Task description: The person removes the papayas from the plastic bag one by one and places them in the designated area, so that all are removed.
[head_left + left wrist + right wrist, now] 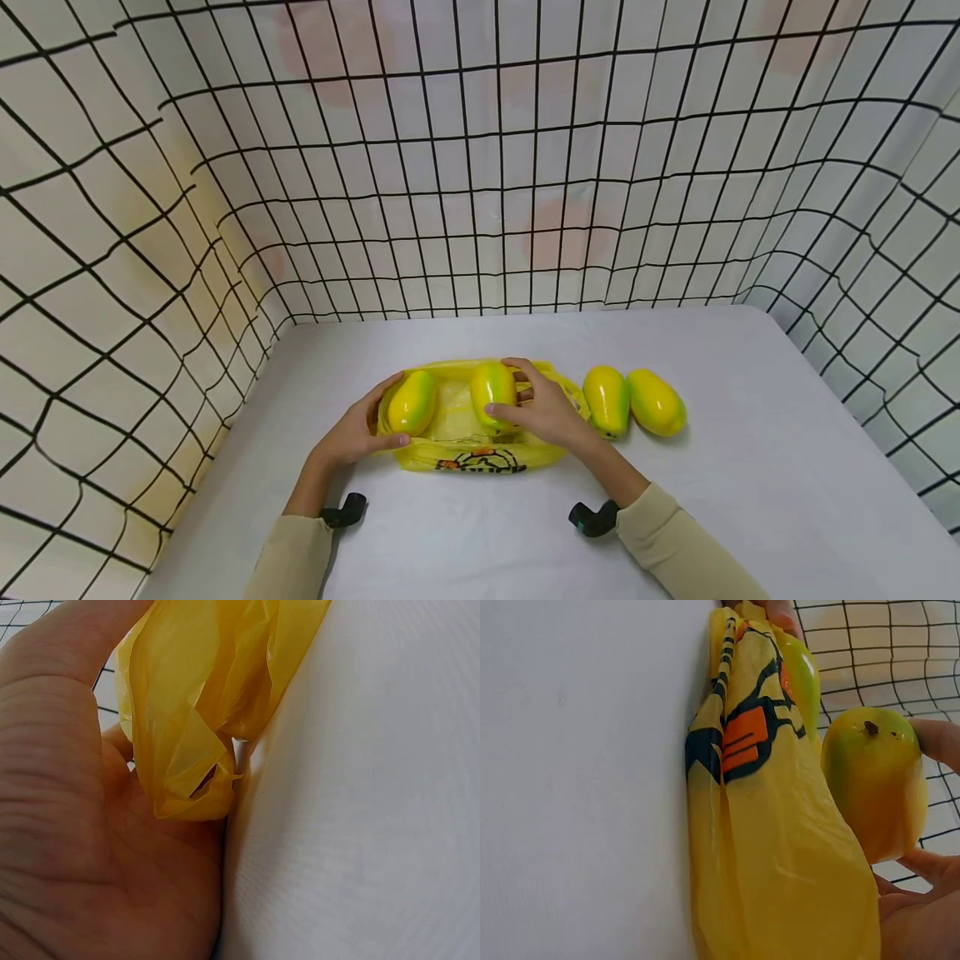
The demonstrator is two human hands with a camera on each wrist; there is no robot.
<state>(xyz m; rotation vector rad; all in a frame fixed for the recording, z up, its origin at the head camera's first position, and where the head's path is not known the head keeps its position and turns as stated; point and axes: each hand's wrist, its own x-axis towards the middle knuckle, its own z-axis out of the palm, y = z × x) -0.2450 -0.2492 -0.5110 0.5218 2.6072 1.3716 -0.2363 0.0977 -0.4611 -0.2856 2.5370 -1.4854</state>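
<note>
A yellow plastic bag (480,458) with dark and orange print lies spread with its mouth facing up. At its left end, my left hand (358,429) holds the rim, thumb at the front and fingers at the back; the thin plastic (199,712) lies between them in the left wrist view. One yellow-green mango (412,403) sits inside, beside that hand. My right hand (551,410) grips a second mango (492,393) over the bag's right part, thumb in front and fingers round its far side. In the right wrist view this mango (874,787) shows its dark stem spot above the bag's edge.
Two more mangoes, one upright-looking (606,402) and one tilted (657,402), lie side by side right of the bag on the white tabletop (480,542). Black wire grid (510,175) stands along the back and both sides.
</note>
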